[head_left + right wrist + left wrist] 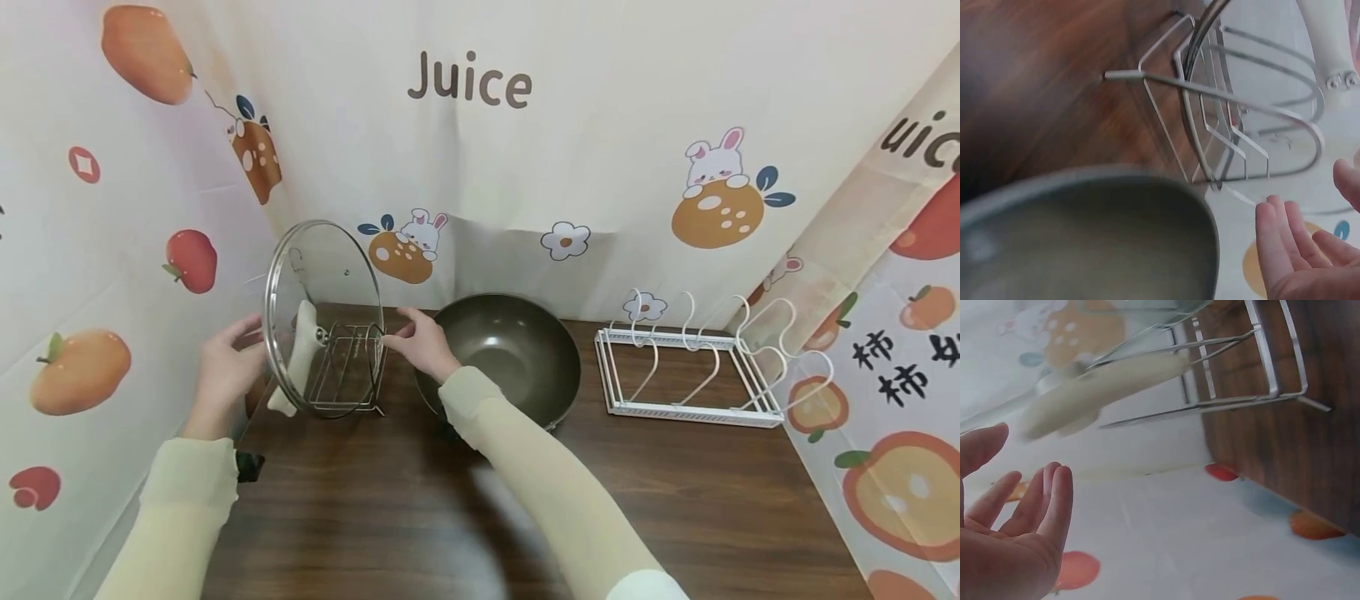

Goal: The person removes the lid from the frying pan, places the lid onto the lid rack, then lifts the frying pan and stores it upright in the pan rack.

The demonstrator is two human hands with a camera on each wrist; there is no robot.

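The glass lid (326,308) is between the two hands, on its edge among the hoops of the metal wire rack (1235,100), with its cream handle (303,350) on the side of the left hand. The left hand (228,367) is released, its fingers loosely spread, and the left wrist view shows a gap between them and this handle. The right hand (422,343) is also released, with fingers extended just beside a hoop (whether one of them grazes the lid's rim, I cannot tell). To manage this step well, in my judgement, both palms should remain near the rim until the lid leans safely on the hoops, because the handle probably makes one side heavier and the glass could roll or tip; any correction is better made gently, from the two edges. About containers: just to the right of the right hand, partly behind its forearm, sits the dark wok (517,350), in which I see only the smooth inner wall and a bright reflection. The wire rack, left of the right hand, carries the lid. Farther to the right, well apart from this hand, the white rack (697,415) shows only its own curved hoops.
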